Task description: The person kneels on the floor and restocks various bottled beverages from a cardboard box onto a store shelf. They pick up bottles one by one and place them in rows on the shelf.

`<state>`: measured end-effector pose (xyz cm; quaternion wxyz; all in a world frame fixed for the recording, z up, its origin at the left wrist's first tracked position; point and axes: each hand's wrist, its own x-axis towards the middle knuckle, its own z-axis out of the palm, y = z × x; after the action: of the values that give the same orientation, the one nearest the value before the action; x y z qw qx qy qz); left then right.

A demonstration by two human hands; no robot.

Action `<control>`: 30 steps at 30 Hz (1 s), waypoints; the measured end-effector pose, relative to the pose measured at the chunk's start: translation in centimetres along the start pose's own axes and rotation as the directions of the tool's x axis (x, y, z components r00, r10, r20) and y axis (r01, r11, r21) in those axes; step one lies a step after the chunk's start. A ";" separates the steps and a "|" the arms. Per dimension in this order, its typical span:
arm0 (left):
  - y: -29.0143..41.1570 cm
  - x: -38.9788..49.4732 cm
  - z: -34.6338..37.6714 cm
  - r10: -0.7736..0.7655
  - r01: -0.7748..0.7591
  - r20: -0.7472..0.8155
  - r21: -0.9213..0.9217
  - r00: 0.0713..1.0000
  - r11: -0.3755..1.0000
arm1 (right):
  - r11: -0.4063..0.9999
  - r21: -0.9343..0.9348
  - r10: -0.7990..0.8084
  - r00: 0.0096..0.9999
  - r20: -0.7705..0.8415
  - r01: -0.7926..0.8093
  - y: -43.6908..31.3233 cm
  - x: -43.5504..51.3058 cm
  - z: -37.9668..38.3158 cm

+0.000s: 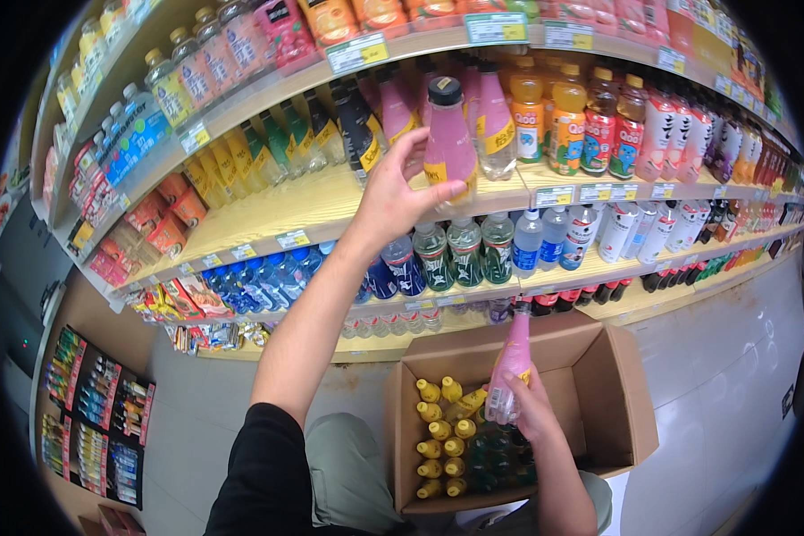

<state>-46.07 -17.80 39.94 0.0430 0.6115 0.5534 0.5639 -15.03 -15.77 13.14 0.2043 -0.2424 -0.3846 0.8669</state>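
Observation:
My left hand is closed around the lower part of a pink-labelled drink bottle with a black cap, held upright at the middle shelf's front. Behind and beside it stand more pink-labelled bottles and dark-labelled bottles. Lower down, my right hand grips another pink-labelled bottle, slightly tilted, above an open cardboard box. Inside the box are several yellow-capped bottles on the left and dark green bottles beside them.
Wooden store shelves curve across the view, with price tags on their edges. Orange drink bottles stand right of the pink ones; water bottles and green-labelled bottles fill the shelf below. My knees flank the box's near side on the tiled floor.

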 end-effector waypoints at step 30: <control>-9.4 5.4 4.7 -0.076 0.192 -0.279 0.418 0.957 0.888 | 1.000 0.011 -0.003 1.000 -0.005 0.003 1.0 0.8 -0.4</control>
<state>-49.89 -7.55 35.37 -0.1290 0.4876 0.7086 0.4935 -15.57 -15.74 11.93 0.2081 -0.2426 -0.3796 0.8682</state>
